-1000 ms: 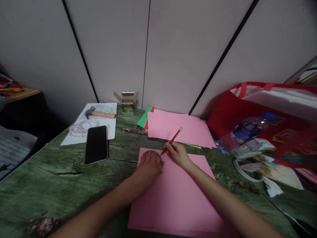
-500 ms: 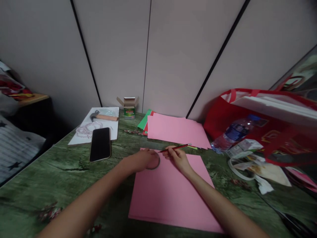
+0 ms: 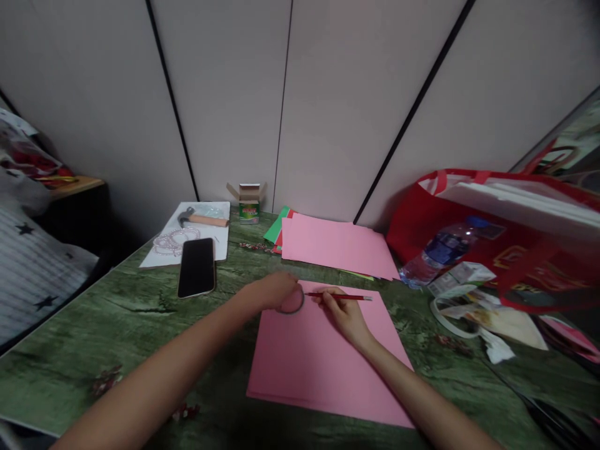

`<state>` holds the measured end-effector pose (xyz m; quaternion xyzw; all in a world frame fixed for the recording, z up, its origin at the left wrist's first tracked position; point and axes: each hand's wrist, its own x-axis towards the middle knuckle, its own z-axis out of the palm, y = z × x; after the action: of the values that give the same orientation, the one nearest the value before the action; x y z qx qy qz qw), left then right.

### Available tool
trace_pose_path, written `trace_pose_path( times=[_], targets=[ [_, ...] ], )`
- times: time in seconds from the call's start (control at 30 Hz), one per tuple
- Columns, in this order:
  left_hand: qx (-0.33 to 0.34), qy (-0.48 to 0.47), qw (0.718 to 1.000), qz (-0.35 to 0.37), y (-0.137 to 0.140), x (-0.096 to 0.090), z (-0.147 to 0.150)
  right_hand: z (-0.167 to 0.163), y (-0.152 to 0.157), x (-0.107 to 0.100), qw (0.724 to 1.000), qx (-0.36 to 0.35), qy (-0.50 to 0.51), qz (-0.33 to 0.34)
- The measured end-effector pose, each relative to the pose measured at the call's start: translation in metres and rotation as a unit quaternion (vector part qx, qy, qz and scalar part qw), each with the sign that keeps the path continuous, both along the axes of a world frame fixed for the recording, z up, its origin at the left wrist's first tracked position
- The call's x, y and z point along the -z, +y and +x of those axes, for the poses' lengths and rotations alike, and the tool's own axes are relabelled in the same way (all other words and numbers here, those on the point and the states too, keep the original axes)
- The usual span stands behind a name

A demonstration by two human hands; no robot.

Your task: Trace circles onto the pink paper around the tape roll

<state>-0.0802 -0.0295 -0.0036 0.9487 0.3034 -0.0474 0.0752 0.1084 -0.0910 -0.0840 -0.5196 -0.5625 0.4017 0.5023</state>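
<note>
A sheet of pink paper (image 3: 323, 362) lies flat before me. Near its top left, a thin dark-rimmed ring (image 3: 291, 311) rests on the paper, with pink showing inside it. My left hand (image 3: 280, 290) holds the ring at its far side, the fingers bent down and partly hidden by the back of the hand. In a writing grip, my right hand (image 3: 344, 312) is shut on a red pencil (image 3: 349, 297), whose tip points left at the ring's right edge.
More pink paper (image 3: 337, 244) lies behind, over green sheets. Left are a phone (image 3: 197, 267), beads (image 3: 173, 240) and a hammer (image 3: 204, 219) on a white board. An opened small box (image 3: 249, 209) stands at the wall. Right are a bottle (image 3: 438, 250) and red bag (image 3: 407, 206).
The pencil has swung to lie nearly level, its tip moving slightly down along the ring's right side. My right hand has shifted slightly down. My left hand stays at the ring.
</note>
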Motion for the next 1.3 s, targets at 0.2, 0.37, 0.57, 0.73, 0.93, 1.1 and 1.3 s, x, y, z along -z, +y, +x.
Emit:
trace_pose_path(
  times=[0.2,0.37,0.57,0.73,0.93,1.1,1.3],
  targets=[
    [0.023,0.07,0.997,0.005,0.001,-0.007,0.005,-0.005,-0.029,-0.004,0.998,-0.01,-0.051,0.04],
    [0.025,0.084,0.996,0.008,0.003,-0.013,0.005,-0.016,-0.045,-0.008,0.987,-0.057,-0.121,0.092],
    [0.01,0.093,0.996,0.009,0.003,-0.022,0.006,-0.041,-0.051,-0.023,0.916,-0.14,-0.3,0.226],
    [0.01,0.093,0.995,0.017,0.002,-0.021,0.006,-0.065,-0.045,-0.03,0.797,-0.189,-0.527,0.226],
    [0.031,0.093,0.995,0.019,0.005,-0.019,0.005,-0.085,-0.037,-0.036,0.739,-0.187,-0.626,0.165],
    [0.041,0.094,0.994,0.022,0.006,-0.017,0.004,-0.091,-0.037,-0.039,0.729,-0.177,-0.639,0.17],
    [0.057,0.095,0.993,0.03,0.009,-0.01,0.003,-0.085,-0.044,-0.039,0.736,-0.19,-0.628,0.167]
  ],
)
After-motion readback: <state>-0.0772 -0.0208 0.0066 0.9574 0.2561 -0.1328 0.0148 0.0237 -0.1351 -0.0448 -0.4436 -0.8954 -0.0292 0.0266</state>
